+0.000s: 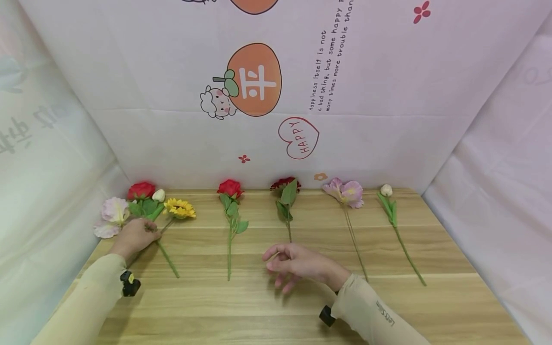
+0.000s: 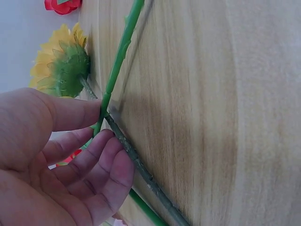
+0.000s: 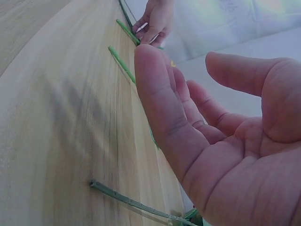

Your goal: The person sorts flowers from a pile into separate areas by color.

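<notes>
Empty right hand (image 1: 299, 263) hanging loose.
Eight o'clock: left hand (image 1: 136, 235) pinching slim green plastic stem (image 2: 118, 61); crossing dark-green stem (image 2: 146, 173) possibly snagging.

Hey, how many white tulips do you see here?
2. One white tulip is beside the sunflower, near the left hand; the other white tulip lies at far right.

Bunched near the table's (image 1: 267, 311) far left corner, with crossing stems (image 2: 146, 172): yellow sunflower (image 1: 180, 208), red rose (image 1: 141, 190), white tulip (image 1: 159, 195), pale pink flower (image 1: 114, 210).
</notes>
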A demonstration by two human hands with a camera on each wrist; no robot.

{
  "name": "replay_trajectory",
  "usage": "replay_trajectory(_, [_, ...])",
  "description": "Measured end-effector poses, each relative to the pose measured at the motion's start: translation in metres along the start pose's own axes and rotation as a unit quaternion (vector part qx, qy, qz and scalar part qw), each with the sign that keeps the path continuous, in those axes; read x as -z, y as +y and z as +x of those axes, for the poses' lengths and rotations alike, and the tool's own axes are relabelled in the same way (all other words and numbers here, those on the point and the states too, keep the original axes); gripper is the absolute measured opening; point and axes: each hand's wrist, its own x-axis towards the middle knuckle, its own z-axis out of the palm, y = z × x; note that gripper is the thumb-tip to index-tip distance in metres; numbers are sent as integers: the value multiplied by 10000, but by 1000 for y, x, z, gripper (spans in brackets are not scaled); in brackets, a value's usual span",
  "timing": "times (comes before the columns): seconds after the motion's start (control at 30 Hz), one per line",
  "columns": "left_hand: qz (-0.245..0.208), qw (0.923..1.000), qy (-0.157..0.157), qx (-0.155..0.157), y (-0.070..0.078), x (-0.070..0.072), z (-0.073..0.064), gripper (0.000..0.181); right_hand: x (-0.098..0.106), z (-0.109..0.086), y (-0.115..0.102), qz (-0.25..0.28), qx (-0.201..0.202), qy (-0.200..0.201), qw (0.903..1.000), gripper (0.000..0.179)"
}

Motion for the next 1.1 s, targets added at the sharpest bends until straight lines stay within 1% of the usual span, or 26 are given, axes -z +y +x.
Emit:
replay_trajectory(0.3, [-63,10000,4,20,0,0,-2,35,-1,0,1,-13,-15,4,10000,40])
replay_trajectory(0.63, [-67,10000,35,54,-4,-4,-2,37,-2,1,2,-121,-43,56,9999,38])
replay_trajectory(0.83, [-123,9999,19,50,-3,-1,-3,39,-3,2,3,-102,-52,8,9999,39])
replay_trajectory(0.93, [-243,9996,-31,109,-3,0,-3,41,-2,2,3,-106,-52,-30,9999,40])
replay_trajectory(1.0, [-429,9988,-76,204,-3,0,-3,42,-2,3,3,-111,-60,-48,9999,41])
replay_trajectory(1.07, [-846,9956,-147,378,-5,0,-3,44,-2,3,3,-109,-64,-54,9999,40])
replay_trajectory(1.1, [-1117,9924,-181,477,-6,-1,-2,44,-2,3,3,-105,-65,-48,9999,40])
